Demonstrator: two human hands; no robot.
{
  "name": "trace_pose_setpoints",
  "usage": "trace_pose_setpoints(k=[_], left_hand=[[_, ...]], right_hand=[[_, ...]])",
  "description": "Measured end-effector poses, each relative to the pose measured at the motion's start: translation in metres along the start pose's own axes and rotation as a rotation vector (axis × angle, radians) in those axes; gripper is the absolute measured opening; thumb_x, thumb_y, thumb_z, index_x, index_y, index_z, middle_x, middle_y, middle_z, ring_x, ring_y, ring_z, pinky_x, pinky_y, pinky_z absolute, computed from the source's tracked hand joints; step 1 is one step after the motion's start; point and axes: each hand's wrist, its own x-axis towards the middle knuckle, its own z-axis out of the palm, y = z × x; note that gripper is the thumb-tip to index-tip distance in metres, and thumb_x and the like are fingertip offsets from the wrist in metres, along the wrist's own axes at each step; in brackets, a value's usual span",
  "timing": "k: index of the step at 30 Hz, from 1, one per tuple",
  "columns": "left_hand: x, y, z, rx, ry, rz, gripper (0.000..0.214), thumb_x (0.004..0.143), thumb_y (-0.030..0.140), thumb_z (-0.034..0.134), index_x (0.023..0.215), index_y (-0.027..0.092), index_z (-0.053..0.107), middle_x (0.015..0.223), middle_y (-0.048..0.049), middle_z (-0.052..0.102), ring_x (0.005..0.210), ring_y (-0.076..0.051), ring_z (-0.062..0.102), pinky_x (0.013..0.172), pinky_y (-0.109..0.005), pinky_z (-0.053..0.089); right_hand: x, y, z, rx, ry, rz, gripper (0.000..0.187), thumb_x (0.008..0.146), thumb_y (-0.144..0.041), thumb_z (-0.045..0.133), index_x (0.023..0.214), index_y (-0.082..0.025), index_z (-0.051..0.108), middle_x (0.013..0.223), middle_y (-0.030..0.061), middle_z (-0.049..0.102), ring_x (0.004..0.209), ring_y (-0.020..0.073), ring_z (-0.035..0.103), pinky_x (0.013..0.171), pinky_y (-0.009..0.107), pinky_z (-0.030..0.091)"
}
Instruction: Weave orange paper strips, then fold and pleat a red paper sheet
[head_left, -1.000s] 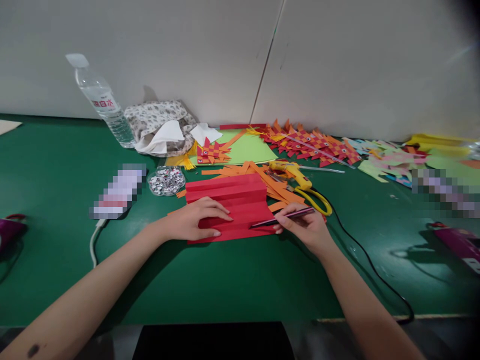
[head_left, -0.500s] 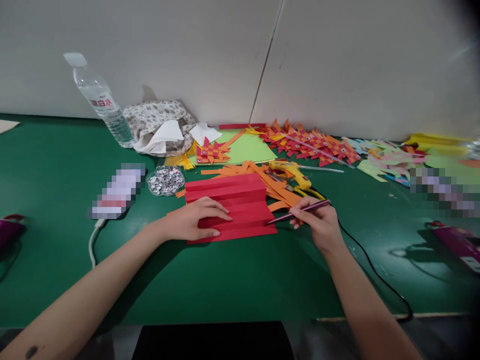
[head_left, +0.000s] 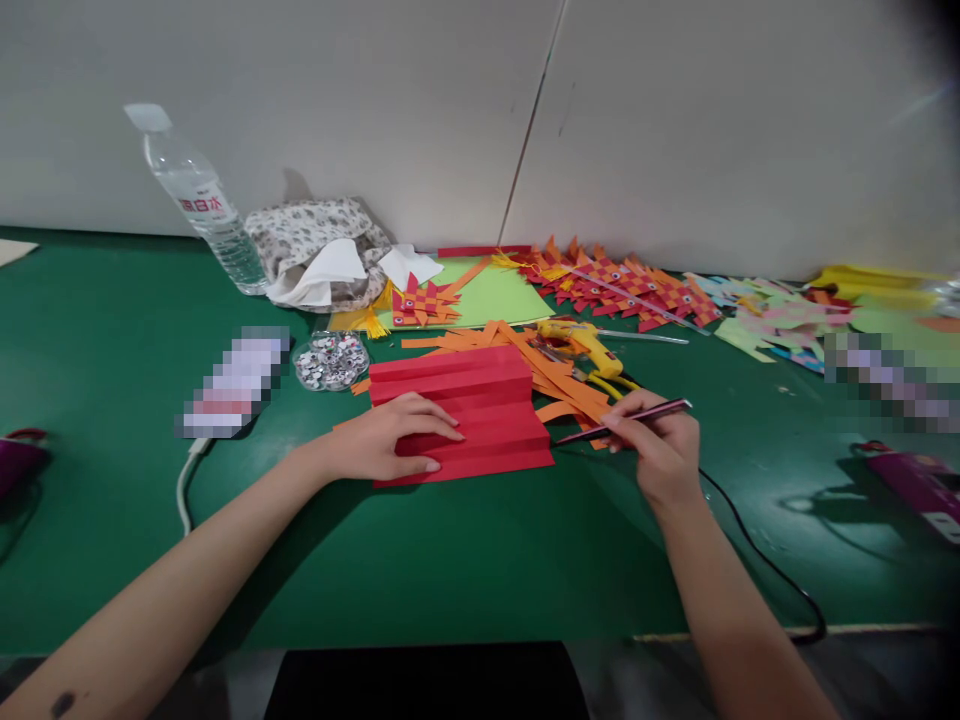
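Observation:
A red sheet of paper (head_left: 495,420) with several crosswise creases lies on the green table (head_left: 465,560). My left hand (head_left: 394,437) rests flat on its left part, fingers stretched out and a little apart. In my right hand (head_left: 656,445) is a slim dark pencil (head_left: 585,435), pinched between thumb and fingers. Its tip is just beyond the right edge of the red sheet; whether it touches the table I cannot tell. Orange paper strips (head_left: 559,375) lie behind and partly under the sheet.
Behind the sheet are a yellow glue gun (head_left: 592,350), a container of googly eyes (head_left: 332,360) and woven red-orange paper fish (head_left: 622,285). A water bottle (head_left: 199,200) stands back left. A phone (head_left: 236,385) with a cable lies left. A black cord (head_left: 750,535) runs along the right.
My right hand has moved to the right with the pencil, taking its tip from the red paper to past the right edge. My left hand has stayed in place.

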Motion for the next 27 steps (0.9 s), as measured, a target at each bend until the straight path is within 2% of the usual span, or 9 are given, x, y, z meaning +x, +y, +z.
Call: trace_pose_setpoints(k=[4, 7, 12, 15, 22, 27], left_hand=[[0.0, -0.001, 0.001, 0.003, -0.002, 0.002, 0.036, 0.089, 0.033, 0.058, 0.125, 0.028, 0.056, 0.131, -0.0048, 0.056, 0.123, -0.022, 0.047, 0.103, -0.037, 0.039], [0.0, -0.001, 0.001, 0.002, -0.001, 0.005, 0.036, 0.089, 0.032, 0.058, 0.124, 0.027, 0.057, 0.13, -0.0054, 0.056, 0.123, -0.022, 0.047, 0.103, -0.037, 0.039], [0.001, -0.001, 0.001, -0.004, 0.005, 0.012, 0.036, 0.089, 0.032, 0.059, 0.125, 0.027, 0.056, 0.13, -0.0055, 0.056, 0.123, -0.022, 0.047, 0.103, -0.037, 0.039], [0.001, 0.0, 0.001, -0.002, 0.015, 0.013, 0.036, 0.088, 0.032, 0.059, 0.124, 0.027, 0.057, 0.13, -0.0057, 0.056, 0.122, -0.023, 0.048, 0.102, -0.038, 0.04], [0.002, 0.0, 0.001, 0.003, 0.017, 0.003, 0.037, 0.087, 0.033, 0.06, 0.124, 0.029, 0.057, 0.13, -0.0057, 0.056, 0.122, -0.023, 0.048, 0.102, -0.038, 0.04], [0.002, 0.0, 0.001, 0.005, 0.007, 0.002, 0.037, 0.088, 0.032, 0.059, 0.125, 0.029, 0.057, 0.13, -0.0051, 0.056, 0.122, -0.023, 0.048, 0.102, -0.039, 0.04]], right_hand=[[0.0, 0.003, -0.002, 0.059, 0.014, -0.059, 0.013, 0.07, -0.022, 0.069, 0.059, -0.02, 0.063, 0.052, -0.0021, 0.055, 0.04, 0.0104, 0.051, 0.038, 0.023, 0.039], [-0.002, 0.006, -0.001, 0.182, -0.023, -0.078, 0.013, 0.072, -0.028, 0.072, 0.063, -0.021, 0.064, 0.056, -0.0011, 0.059, 0.042, 0.012, 0.055, 0.038, 0.024, 0.042], [-0.008, 0.003, 0.009, 0.151, -0.326, 0.015, 0.017, 0.076, -0.037, 0.072, 0.072, -0.021, 0.067, 0.066, 0.0017, 0.065, 0.052, 0.0148, 0.061, 0.052, 0.029, 0.052], [-0.012, -0.001, 0.018, 0.075, -0.432, 0.047, 0.014, 0.078, -0.035, 0.071, 0.076, -0.021, 0.069, 0.073, 0.0032, 0.067, 0.066, 0.0165, 0.065, 0.062, 0.029, 0.055], [-0.014, 0.0, 0.027, 0.025, -0.521, 0.104, 0.011, 0.077, -0.034, 0.073, 0.081, -0.024, 0.071, 0.081, 0.0024, 0.07, 0.075, 0.0179, 0.067, 0.071, 0.029, 0.055], [-0.013, 0.003, 0.025, 0.022, -0.494, 0.133, 0.011, 0.077, -0.034, 0.073, 0.08, -0.023, 0.071, 0.08, 0.0025, 0.071, 0.075, 0.0183, 0.068, 0.071, 0.03, 0.055]])
